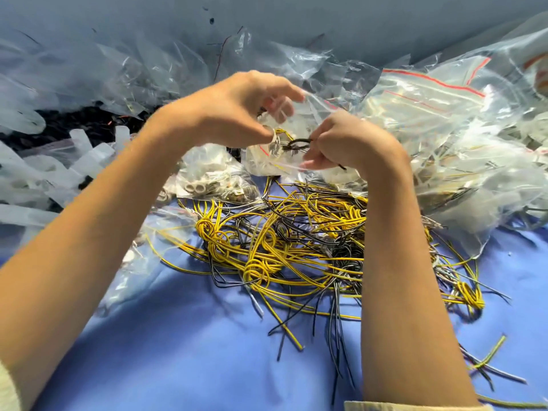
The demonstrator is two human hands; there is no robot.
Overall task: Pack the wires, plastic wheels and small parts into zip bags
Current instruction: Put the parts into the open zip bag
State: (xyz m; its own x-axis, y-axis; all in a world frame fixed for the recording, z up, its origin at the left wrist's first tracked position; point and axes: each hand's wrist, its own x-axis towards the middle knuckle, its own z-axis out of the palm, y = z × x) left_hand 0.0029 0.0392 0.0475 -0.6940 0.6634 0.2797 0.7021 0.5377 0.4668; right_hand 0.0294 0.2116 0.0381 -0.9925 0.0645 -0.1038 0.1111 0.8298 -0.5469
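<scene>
The left hand [234, 111] pinches the top of a clear bag [274, 167]. The right hand [350, 142], just beside it, pinches a black wire [297, 143] at the bag's mouth

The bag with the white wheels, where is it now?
In the head view, the bag of white wheels lies left of centre, below the left hand and just behind the yellow and black wires.

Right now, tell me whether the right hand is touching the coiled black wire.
Touching. The head view shows the right hand pinching the coiled black wire, which runs straight into its grip with no gap.
</scene>
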